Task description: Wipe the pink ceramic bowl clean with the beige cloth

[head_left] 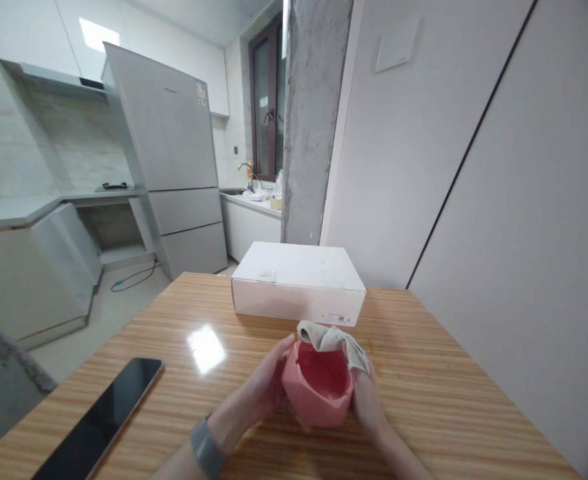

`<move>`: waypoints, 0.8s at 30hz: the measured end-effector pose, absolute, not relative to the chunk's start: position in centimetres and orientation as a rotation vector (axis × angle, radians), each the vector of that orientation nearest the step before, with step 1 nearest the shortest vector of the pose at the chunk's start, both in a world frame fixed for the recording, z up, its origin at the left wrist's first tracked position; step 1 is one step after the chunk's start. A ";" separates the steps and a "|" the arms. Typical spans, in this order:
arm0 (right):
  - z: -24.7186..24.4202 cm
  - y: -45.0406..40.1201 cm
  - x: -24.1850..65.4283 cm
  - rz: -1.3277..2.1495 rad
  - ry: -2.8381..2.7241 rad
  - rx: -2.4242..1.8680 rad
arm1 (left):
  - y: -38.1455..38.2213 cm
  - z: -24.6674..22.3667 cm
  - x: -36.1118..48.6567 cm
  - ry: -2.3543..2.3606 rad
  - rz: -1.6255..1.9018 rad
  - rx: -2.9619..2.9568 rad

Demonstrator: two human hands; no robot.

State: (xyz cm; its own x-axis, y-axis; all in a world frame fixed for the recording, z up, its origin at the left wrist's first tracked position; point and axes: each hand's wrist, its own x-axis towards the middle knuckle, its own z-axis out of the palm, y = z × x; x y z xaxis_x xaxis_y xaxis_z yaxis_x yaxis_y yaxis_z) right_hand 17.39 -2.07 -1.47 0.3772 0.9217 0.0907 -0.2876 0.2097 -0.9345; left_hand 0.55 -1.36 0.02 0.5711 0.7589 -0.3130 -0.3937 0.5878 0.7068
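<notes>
A pink faceted pot (319, 400) is held just above the wooden table, tilted so its hollow inside faces me. My left hand (273, 380) grips its left side, the thumb near the rim. On the other side, my right hand (367, 397) holds a light grey cloth (331, 338) against the pot. The cloth drapes over the far rim and hangs down at the right. Most fingers of both hands are hidden behind the pot and the cloth.
A white closed box (299, 267) stands on the wooden table (424, 360) beyond the pot. A black smartphone (104, 420) lies at the left. A wall (524, 233) borders the table's right side. Farther back are a fridge (169, 147) and a sink counter (251, 213).
</notes>
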 end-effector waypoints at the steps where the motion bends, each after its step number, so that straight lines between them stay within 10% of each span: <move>1: -1.4 -2.2 17.3 1.023 -0.779 -1.012 | -1.5 -0.1 0.6 0.639 0.739 0.615; 24: -1.0 -0.7 18.4 0.937 -0.884 -1.037 | -2.2 0.2 1.2 0.461 0.690 0.697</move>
